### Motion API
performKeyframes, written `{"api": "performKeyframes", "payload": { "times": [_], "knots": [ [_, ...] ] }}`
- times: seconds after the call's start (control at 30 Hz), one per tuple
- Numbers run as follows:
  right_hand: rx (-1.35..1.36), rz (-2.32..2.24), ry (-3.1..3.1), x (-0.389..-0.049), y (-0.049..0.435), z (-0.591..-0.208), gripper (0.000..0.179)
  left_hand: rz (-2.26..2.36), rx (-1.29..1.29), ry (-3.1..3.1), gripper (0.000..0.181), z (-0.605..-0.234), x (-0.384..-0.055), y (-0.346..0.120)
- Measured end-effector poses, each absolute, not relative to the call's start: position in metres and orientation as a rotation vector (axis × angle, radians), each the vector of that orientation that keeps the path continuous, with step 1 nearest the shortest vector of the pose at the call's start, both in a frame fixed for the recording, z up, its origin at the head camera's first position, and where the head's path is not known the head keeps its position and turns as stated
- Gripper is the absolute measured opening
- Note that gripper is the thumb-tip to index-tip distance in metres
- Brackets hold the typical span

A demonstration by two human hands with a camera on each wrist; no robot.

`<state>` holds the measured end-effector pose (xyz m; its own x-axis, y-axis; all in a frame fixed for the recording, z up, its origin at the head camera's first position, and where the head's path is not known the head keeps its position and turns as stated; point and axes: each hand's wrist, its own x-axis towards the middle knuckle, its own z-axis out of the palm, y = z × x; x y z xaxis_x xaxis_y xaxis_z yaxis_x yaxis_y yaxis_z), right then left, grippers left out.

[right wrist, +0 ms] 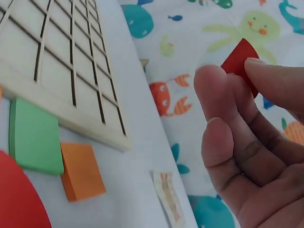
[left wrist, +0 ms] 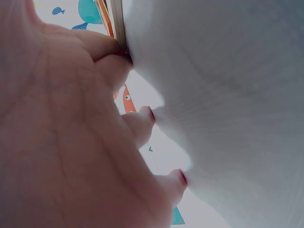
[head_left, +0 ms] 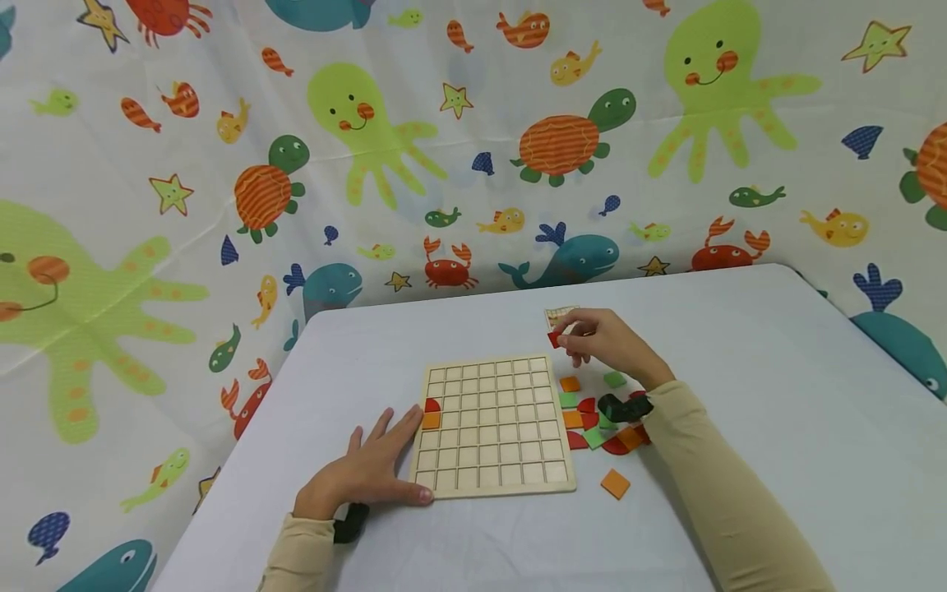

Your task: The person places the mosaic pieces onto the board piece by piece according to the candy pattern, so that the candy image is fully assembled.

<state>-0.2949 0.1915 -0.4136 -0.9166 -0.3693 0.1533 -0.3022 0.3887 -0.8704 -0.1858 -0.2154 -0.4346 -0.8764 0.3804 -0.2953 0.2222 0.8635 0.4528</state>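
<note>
A wooden grid board (head_left: 488, 427) lies on the white table. In its left column sit a red quarter-circle tile (head_left: 432, 404) and, just below it, an orange square tile (head_left: 431, 421). My left hand (head_left: 370, 470) rests at the board's left edge with fingers spread and the thumb at the near left corner. Beyond the board's far right corner, my right hand (head_left: 602, 339) pinches a red tile (right wrist: 240, 59) between thumb and fingertips; the right wrist view shows its curved edge and a pointed corner. Raised above the table, this tile is apart from the board.
Right of the board lies a loose cluster of red, orange and green tiles (head_left: 594, 437), partly under my right wrist. One orange square tile (head_left: 616, 483) lies nearer to me. A small printed paper (head_left: 556, 316) is behind my right hand. A sea-animal cloth (head_left: 473, 197) hangs behind the table.
</note>
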Motion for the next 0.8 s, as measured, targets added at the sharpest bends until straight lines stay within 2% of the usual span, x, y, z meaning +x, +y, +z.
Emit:
{"api": "performKeyframes", "payload": {
  "times": [0.2, 0.8],
  "knots": [
    [-0.608, -1.757, 2.471, -0.292, 0.177, -0.411, 0.027, 0.571, 0.441, 2.657, 0.13, -0.436, -0.187, -0.216],
    [-0.581, -1.851, 2.26, -0.285, 0.131, -0.415, 0.024, 0.548, 0.45, 2.677, 0.13, -0.435, -0.188, -0.217]
  ]
}}
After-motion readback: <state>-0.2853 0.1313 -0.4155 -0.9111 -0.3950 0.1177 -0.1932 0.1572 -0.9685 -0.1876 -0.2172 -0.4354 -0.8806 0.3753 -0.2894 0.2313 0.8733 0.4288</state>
